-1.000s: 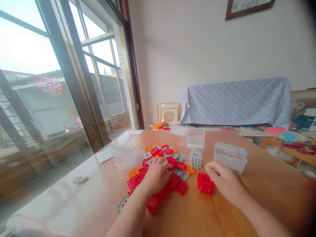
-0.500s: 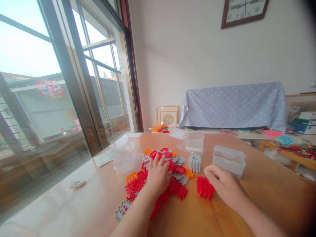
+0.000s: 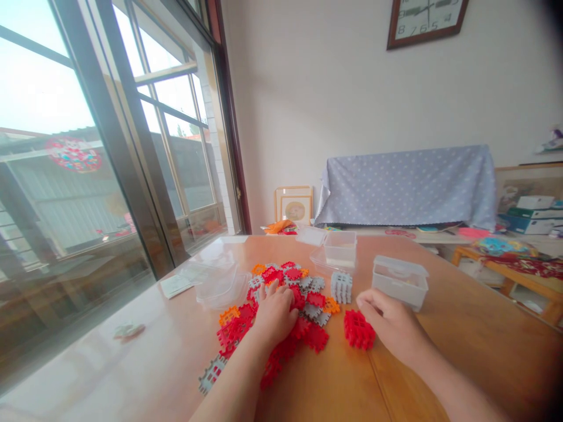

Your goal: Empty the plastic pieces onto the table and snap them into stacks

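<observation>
A heap of red, grey and orange interlocking plastic tiles [image 3: 303,287] lies on the wooden table [image 3: 352,381]. My left hand [image 3: 275,313] rests on the heap with its fingers curled down over red tiles; what they grip is hidden. My right hand [image 3: 389,325] lies beside a small stack of red tiles [image 3: 358,329], fingers bent and touching its right side. A stack of grey tiles [image 3: 341,286] stands upright just behind the heap.
A lidded clear box [image 3: 399,281] stands behind my right hand. An open clear box [image 3: 339,249] and loose lids [image 3: 220,281] lie further back and left. A window runs along the left. A covered piece of furniture [image 3: 404,184] stands by the wall.
My left hand has shifted slightly over the heap and its fingers have curled. The right hand stays next to the red stack. The view has tilted up a little.
</observation>
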The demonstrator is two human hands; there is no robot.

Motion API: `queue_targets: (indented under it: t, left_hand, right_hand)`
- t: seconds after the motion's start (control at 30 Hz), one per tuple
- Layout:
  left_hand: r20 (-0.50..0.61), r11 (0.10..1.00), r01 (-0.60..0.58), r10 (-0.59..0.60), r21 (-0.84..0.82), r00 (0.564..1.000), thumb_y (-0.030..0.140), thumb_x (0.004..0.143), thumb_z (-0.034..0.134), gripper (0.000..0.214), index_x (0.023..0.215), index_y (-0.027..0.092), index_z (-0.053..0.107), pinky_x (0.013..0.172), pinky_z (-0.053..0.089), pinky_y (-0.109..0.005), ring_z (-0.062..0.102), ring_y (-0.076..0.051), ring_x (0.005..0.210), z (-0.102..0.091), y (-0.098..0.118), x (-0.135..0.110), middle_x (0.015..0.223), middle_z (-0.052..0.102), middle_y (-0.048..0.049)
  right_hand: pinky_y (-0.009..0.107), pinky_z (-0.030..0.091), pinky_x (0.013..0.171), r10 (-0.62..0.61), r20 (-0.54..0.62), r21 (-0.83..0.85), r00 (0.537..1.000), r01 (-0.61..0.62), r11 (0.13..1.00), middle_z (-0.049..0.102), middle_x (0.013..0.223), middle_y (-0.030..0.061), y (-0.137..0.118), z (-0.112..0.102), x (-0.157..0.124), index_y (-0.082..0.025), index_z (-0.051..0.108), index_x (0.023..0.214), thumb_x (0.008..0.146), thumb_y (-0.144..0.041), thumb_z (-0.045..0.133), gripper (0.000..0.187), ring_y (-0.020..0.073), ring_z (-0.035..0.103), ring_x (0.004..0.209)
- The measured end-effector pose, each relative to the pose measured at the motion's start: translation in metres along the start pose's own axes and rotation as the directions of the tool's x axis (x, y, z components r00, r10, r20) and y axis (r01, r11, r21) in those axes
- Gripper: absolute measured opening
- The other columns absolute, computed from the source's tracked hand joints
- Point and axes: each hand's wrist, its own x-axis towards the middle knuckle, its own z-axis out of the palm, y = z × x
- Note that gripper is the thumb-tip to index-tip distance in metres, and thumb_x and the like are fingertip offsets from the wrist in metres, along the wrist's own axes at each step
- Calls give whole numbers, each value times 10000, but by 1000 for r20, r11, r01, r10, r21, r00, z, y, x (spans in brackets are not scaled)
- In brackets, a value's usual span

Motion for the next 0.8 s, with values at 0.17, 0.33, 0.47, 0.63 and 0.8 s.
queue_targets:
  t: [0.17,0.33,0.47,0.63,0.8]
  left_hand:
    - [-62,1000,-19,18,-14,998,272,867,565,64,876,240,620,1182,123,-643,425,-345,1376,-5,3,-2,1077,700,-86]
    - [-194,986,-90,62,-140,979,288,945,511,138,888,228,621,1154,218,-597,496,-318,1279,-16,10,-1,1085,701,-85]
    - [-279,874,-230,114,-428,954,326,997,470,205,914,214,620,964,431,-402,581,-239,1043,-22,21,-1,1055,677,-84]
    - [-200,575,-192,51,-795,978,431,969,564,278,853,187,627,771,444,-289,540,-166,810,-19,43,-8,850,607,-35]
    - [25,256,4,78,-967,997,525,886,676,356,901,170,659,688,422,-249,538,-128,715,-16,63,-15,798,622,-20]
  right_hand:
    - [266,434,645,-8,-15,0,1000,8,1000,601,694,-26,-2,-1,-1,-244,602,815,963,-431,464,276,177,568,688]
    - [263,431,646,-16,-30,24,999,17,1000,615,709,-27,-5,-1,-2,-242,610,816,959,-416,482,259,173,571,691]
    - [269,431,648,-45,-26,62,999,47,997,609,700,-25,-14,-3,-3,-237,609,827,979,-438,479,284,169,564,676]
    - [273,460,659,-84,80,197,993,67,978,683,798,-6,-31,1,-8,-239,644,1042,971,-464,530,263,174,608,706]
    - [280,453,668,-182,64,96,981,175,980,657,773,-4,-39,10,-11,-235,647,911,951,-376,563,168,172,591,704]
